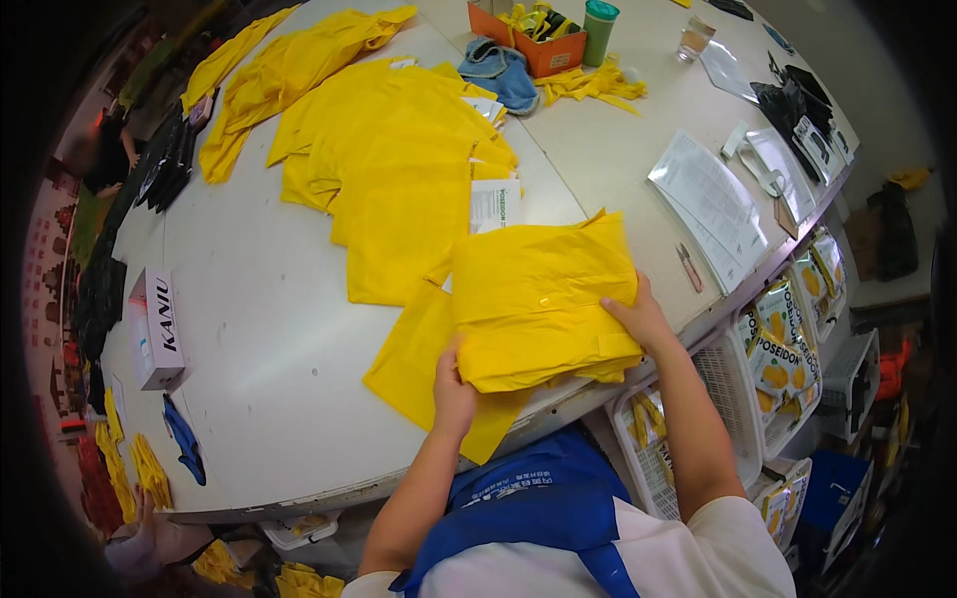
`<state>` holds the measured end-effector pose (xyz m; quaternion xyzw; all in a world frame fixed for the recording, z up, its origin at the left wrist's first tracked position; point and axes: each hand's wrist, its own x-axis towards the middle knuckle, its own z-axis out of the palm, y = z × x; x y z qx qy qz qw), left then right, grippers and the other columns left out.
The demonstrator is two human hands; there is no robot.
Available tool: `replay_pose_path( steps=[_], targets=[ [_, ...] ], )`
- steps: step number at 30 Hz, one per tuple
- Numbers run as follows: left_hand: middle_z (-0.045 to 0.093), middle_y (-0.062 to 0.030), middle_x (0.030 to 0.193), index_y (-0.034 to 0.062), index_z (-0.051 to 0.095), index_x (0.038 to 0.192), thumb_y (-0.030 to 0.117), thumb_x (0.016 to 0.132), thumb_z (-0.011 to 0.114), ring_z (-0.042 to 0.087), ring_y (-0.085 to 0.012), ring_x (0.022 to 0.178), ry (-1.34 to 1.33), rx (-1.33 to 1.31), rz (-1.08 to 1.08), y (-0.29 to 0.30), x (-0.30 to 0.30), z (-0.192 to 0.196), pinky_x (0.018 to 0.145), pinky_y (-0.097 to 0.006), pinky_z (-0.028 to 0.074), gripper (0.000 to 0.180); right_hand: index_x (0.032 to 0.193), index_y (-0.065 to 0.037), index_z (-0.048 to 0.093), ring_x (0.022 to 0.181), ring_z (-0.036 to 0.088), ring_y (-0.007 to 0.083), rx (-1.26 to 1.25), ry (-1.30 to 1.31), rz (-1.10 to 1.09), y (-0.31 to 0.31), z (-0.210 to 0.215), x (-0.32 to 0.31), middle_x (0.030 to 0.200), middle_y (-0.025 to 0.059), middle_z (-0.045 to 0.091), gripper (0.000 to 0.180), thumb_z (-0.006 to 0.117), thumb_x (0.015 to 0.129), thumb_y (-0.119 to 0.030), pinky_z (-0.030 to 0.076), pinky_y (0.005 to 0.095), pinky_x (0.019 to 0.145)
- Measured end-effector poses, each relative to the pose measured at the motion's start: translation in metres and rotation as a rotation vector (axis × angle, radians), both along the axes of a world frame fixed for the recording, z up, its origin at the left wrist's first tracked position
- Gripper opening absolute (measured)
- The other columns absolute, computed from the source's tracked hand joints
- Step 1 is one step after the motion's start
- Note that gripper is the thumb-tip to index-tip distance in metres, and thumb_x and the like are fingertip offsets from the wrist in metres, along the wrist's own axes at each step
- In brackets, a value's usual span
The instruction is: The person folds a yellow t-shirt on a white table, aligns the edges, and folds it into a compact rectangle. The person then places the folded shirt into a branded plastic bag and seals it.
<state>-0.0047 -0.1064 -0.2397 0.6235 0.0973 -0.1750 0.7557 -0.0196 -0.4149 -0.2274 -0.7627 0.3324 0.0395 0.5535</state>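
Note:
A folded yellow garment (543, 299) with a small snap button on its front lies at the near edge of the table, in front of me. My left hand (455, 394) grips its lower left corner, fingers tucked underneath. At its right side my right hand (640, 317) holds the edge, the thumb on top and the fingers hidden below. A flat yellow fabric piece (407, 349) lies partly beneath the garment and hangs over the table edge. Just beyond, several overlapping yellow fabric pieces (404, 224) spread out, with white printed cards (494, 203) showing along their right side.
Thread snips (689, 267) and printed sheets (708, 204) lie to the right. An orange box (528, 40), a green tumbler (599, 30) and a denim item (500, 75) stand at the back. White baskets (733, 379) of packages sit below the right edge; a white box (157, 329) is left.

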Motion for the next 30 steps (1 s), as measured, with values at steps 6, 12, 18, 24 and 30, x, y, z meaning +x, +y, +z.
replay_pose_path(
  steps=[6, 12, 18, 24, 30],
  targets=[
    [0.045, -0.0025, 0.137, 0.0190, 0.036, 0.138, 0.014, 0.084, 0.063, 0.043, -0.0253, 0.126, 0.381, -0.741, -0.058, -0.015, -0.024, -0.032, 0.105, -0.049, 0.031, 0.061, 0.130, 0.005, 0.035, 0.105, 0.059, 0.0269, 0.392, -0.042, -0.206, 0.014, -0.036, -0.019, 0.116, 0.0221, 0.058, 0.066, 0.069, 0.085, -0.029, 0.049, 0.0361, 0.086],
    [0.041, -0.0029, 0.139, 0.0230, 0.026, 0.139, 0.018, 0.088, 0.064, 0.040, -0.0274, 0.128, 0.379, -0.629, 0.027, -0.047, -0.021, -0.017, 0.104, -0.049, 0.034, 0.064, 0.135, 0.005, 0.030, 0.116, 0.051, 0.0395, -0.224, 0.155, 0.153, 0.042, -0.025, -0.040, 0.121, 0.0288, 0.051, 0.081, 0.074, 0.079, -0.033, 0.039, 0.0417, 0.100],
    [0.045, -0.0071, 0.133, 0.0180, 0.031, 0.135, 0.015, 0.093, 0.059, 0.047, -0.0276, 0.123, 0.408, -0.449, 0.138, -0.052, -0.014, -0.020, 0.098, -0.050, 0.043, 0.051, 0.139, 0.003, 0.031, 0.129, 0.040, 0.0349, -0.605, -0.384, 0.578, 0.000, 0.071, 0.078, 0.138, 0.0237, 0.041, 0.093, 0.082, 0.068, -0.029, 0.033, 0.0374, 0.108],
    [0.047, -0.0091, 0.135, 0.0129, 0.036, 0.137, 0.027, 0.095, 0.057, 0.048, -0.0271, 0.122, 0.641, -0.566, 0.109, -0.053, -0.019, -0.029, 0.098, -0.048, 0.043, 0.049, 0.137, -0.002, 0.040, 0.119, 0.053, 0.0255, 0.406, 0.608, 0.836, -0.013, 0.032, 0.152, 0.130, 0.0168, 0.054, 0.090, 0.084, 0.064, -0.034, 0.040, 0.0345, 0.101],
    [0.044, -0.0087, 0.141, 0.0121, 0.033, 0.141, 0.041, 0.098, 0.046, 0.046, -0.0274, 0.127, 0.723, -0.500, -0.101, -0.055, -0.022, -0.029, 0.101, -0.051, 0.040, 0.053, 0.134, -0.002, 0.045, 0.111, 0.058, 0.0224, 0.704, 0.673, 0.801, -0.008, 0.022, 0.144, 0.125, 0.0119, 0.059, 0.075, 0.081, 0.069, -0.015, 0.043, 0.0334, 0.100]
  ],
)
